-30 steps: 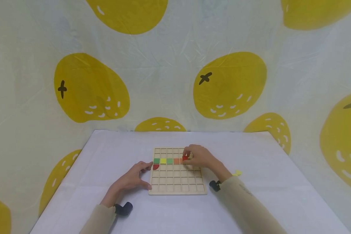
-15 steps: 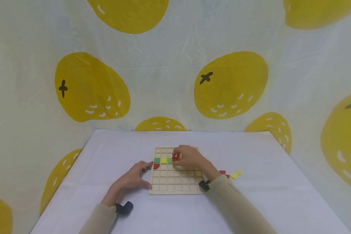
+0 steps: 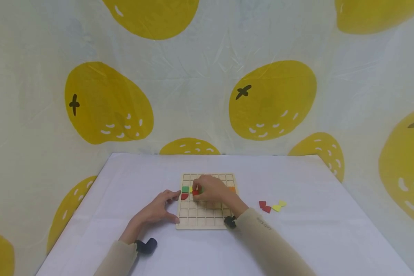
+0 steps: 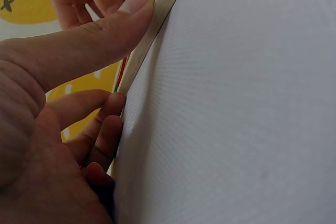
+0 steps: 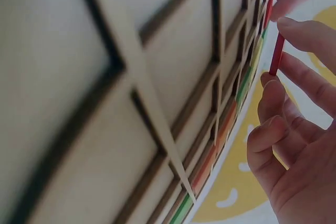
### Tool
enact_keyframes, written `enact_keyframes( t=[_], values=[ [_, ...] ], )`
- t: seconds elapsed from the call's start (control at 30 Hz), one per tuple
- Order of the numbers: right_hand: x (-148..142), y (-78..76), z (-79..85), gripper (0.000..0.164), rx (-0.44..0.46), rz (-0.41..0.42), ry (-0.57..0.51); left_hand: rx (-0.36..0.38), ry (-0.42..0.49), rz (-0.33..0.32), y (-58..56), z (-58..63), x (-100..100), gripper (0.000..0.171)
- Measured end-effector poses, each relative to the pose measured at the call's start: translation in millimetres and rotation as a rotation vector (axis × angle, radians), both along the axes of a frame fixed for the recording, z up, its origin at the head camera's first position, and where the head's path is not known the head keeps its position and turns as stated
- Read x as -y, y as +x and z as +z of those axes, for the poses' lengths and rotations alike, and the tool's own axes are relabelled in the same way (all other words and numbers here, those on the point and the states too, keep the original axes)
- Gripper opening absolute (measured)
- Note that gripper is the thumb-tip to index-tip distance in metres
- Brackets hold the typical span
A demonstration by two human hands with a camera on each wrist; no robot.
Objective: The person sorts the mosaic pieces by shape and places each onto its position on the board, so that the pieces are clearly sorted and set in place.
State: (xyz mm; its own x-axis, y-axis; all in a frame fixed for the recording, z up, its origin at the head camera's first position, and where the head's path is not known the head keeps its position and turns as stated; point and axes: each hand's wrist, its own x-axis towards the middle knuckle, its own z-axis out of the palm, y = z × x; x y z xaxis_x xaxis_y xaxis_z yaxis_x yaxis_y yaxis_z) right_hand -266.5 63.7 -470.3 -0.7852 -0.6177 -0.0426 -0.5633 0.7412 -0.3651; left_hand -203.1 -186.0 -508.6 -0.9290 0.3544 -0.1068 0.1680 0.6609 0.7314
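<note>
A square wooden grid board (image 3: 207, 222) lies on the table. My left hand (image 3: 156, 207) rests at its left edge, thumb and fingertips spread along the side. Over the board, my right hand (image 3: 212, 189) pinches a thin red tile (image 5: 277, 55) between thumb and fingers. That tile hovers close above the second column from the left. One row of cells holds coloured tiles: a green tile (image 3: 185, 189) at the left end, then yellow, green and orange (image 5: 207, 163) ones, partly hidden by my right hand. Below the left green tile sits a red rounded piece (image 3: 184, 196).
Right of the board lie two red pieces (image 3: 266, 209) and two yellow pieces (image 3: 276, 208). White cloth (image 3: 314, 230) covers the table. A curtain (image 3: 193, 84) printed with yellow fruit hangs behind it.
My right hand has carried the red tile leftward along the row of coloured tiles, from the right part of the board to its left part. My left hand has stayed at the board's edge.
</note>
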Motion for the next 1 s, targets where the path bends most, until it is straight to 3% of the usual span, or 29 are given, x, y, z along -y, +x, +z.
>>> enact_keyframes(
  t=[0.53, 1.0],
  values=[
    [6.4, 3.4, -3.9, 0.015, -0.035, -0.002, 0.054, -0.043, 0.000, -0.048, -0.9, 1.3, 2.7, 0.101],
    [8.0, 3.2, -4.1, 0.017, -0.033, 0.013, 0.049, -0.008, 0.015, -0.007, 0.6, -0.2, 0.5, 0.102]
  ],
)
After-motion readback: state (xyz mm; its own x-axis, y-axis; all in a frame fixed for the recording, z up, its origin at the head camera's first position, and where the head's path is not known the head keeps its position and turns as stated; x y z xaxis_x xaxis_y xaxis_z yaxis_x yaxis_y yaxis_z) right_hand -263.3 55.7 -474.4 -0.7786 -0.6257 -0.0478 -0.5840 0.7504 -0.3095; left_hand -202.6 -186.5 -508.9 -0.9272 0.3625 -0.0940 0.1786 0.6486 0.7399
